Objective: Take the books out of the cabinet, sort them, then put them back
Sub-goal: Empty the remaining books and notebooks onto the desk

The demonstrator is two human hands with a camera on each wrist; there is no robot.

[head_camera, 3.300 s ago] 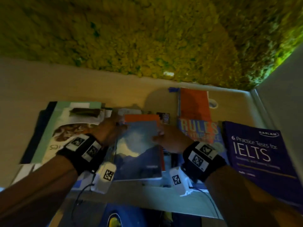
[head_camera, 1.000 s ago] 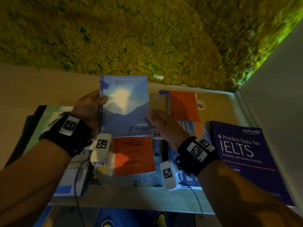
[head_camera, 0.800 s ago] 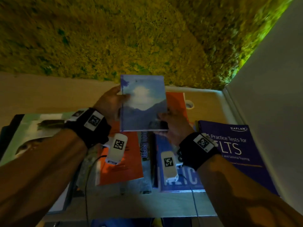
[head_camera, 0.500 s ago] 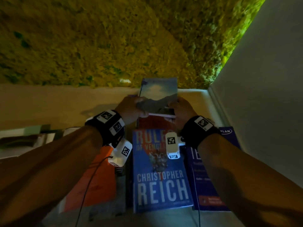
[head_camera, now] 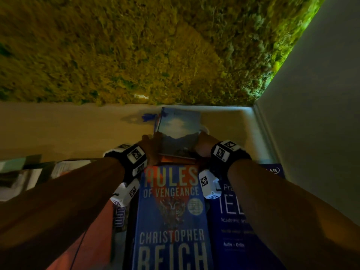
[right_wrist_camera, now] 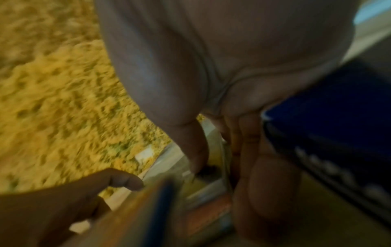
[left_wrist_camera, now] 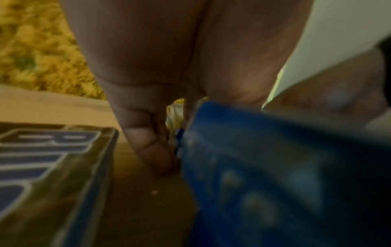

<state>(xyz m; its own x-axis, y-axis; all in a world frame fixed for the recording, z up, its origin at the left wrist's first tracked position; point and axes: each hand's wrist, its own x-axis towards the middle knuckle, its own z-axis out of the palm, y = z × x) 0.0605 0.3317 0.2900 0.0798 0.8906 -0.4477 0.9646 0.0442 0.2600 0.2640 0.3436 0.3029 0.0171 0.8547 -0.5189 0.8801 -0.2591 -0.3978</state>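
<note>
A thin book with a sky-and-mountain cover [head_camera: 178, 131] is held at the far end of the shelf, over an orange book [head_camera: 176, 159] lying beneath it. My left hand [head_camera: 151, 147] grips its left edge and my right hand [head_camera: 202, 143] grips its right edge. Nearer me lies the blue "Rules of Vengeance" book [head_camera: 172, 215], with a dark blue IELTS book [head_camera: 231, 227] to its right. In the left wrist view my left hand's fingers [left_wrist_camera: 148, 142] curl beside a blurred blue cover [left_wrist_camera: 285, 175]. The right wrist view is blurred; my right hand's fingers [right_wrist_camera: 264, 175] curl at the book's edge.
A mossy green-yellow wall [head_camera: 155, 45] backs the tan shelf [head_camera: 68, 129]. A pale side wall [head_camera: 311, 123] closes the right. More books lie flat at the left [head_camera: 29, 172], and an orange cover [head_camera: 93, 240] sits under my left forearm.
Both hands lifted the sky-cover book off the stack at the middle and carried it right and away from me, to the back of the shelf over the orange book.
</note>
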